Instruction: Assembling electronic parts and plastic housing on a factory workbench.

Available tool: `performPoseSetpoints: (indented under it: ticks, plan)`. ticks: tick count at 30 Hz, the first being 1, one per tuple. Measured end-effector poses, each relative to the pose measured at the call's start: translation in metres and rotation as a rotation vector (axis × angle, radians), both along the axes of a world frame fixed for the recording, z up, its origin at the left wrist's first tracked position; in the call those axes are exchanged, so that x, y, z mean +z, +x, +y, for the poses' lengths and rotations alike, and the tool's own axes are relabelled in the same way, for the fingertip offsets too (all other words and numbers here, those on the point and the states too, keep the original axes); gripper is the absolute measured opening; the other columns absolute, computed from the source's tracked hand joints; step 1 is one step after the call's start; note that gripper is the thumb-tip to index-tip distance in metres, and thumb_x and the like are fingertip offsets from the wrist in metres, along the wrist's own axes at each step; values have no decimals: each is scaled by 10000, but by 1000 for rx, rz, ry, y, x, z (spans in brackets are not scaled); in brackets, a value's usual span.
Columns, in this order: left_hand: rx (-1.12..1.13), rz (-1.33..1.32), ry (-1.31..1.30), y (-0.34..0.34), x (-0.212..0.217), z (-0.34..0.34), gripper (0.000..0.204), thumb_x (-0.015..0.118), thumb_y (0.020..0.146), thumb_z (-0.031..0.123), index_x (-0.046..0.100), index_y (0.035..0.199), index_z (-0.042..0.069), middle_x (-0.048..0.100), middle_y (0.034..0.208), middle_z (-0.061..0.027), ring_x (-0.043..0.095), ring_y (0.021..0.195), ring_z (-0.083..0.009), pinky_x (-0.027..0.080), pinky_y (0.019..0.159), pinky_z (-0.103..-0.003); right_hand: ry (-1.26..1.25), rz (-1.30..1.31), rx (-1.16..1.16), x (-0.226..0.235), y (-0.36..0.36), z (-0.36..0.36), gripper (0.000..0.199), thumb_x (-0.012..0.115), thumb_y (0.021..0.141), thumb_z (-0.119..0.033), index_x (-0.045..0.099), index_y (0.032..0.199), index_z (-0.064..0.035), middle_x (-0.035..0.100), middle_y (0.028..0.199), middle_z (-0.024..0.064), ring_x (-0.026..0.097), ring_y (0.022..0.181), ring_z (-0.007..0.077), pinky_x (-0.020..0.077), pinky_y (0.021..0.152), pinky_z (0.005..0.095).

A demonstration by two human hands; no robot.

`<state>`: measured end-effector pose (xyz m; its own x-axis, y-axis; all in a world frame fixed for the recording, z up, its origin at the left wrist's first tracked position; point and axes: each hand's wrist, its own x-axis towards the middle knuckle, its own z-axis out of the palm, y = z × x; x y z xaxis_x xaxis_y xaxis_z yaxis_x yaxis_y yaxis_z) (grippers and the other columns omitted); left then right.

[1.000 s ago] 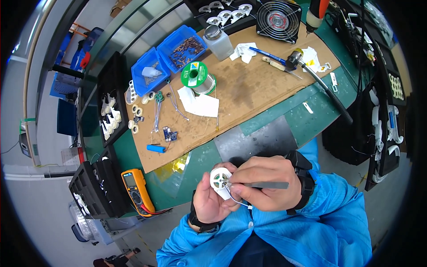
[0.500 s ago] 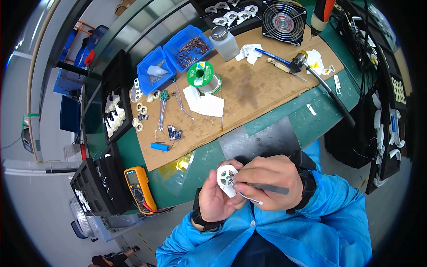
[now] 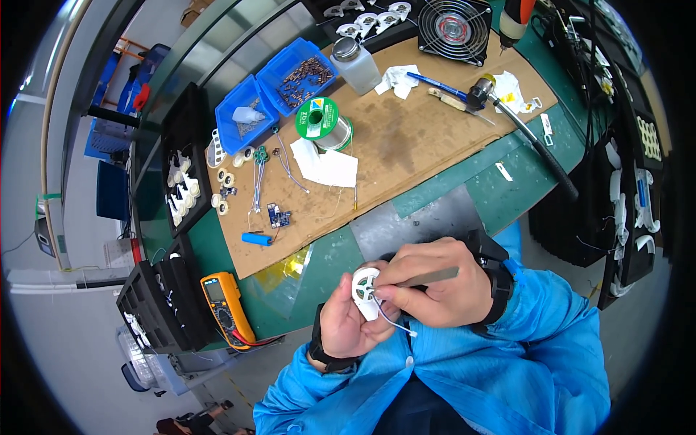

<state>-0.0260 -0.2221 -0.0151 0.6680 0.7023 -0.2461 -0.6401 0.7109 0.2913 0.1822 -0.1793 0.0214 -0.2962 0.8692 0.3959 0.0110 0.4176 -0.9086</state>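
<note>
A small white plastic housing with a round spoked face (image 3: 366, 287) rests in my left hand (image 3: 344, 323), gripped between thumb and fingers. A thin white cable (image 3: 392, 320) with a small connector at its end hangs from it. My right hand (image 3: 448, 284) is closed on grey metal tweezers (image 3: 429, 277). Their tips reach the round face of the housing; the exact contact point is hidden by my fingers. Both hands are close together in front of my chest, just nearer than the dark mat (image 3: 419, 224).
Cardboard (image 3: 391, 138) covers much of the green bench, holding a solder spool (image 3: 324, 123), blue parts bins (image 3: 296, 76), a pump bottle (image 3: 356, 65), a hammer (image 3: 522, 123) and a small circuit board (image 3: 278, 215). A yellow multimeter (image 3: 227, 308) lies left; a fan (image 3: 455, 30) stands at the back.
My right hand has shifted slightly, and the tweezers now lie at a flatter angle. The cable hangs lower and more freely below the housing. The view has moved a little.
</note>
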Motion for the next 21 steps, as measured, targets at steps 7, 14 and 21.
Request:
performPoseSetpoints:
  ticks: [7,14,21]
  plan:
    - [106,211,9,10,15,4,597,321,1078,566,444,1396,76,596,985,-102,349,533,-78,283,460,-230,23,4,-65,6,1,-3,144,774,829,-66,751,967,-34,734,852,113,731,721,249,575,631,315]
    - [118,199,-9,14,17,6,615,314,1079,568,440,1404,61,597,971,-69,353,536,-79,287,464,-233,-38,-15,-67,10,1,-5,152,769,836,-60,750,982,-20,727,884,124,732,766,258,580,654,324]
    - [114,176,24,13,12,6,647,307,1074,596,439,1411,59,593,957,-43,349,537,-67,275,458,-232,35,6,-33,3,-2,2,128,736,874,-78,708,987,-23,698,891,97,666,719,269,538,598,350]
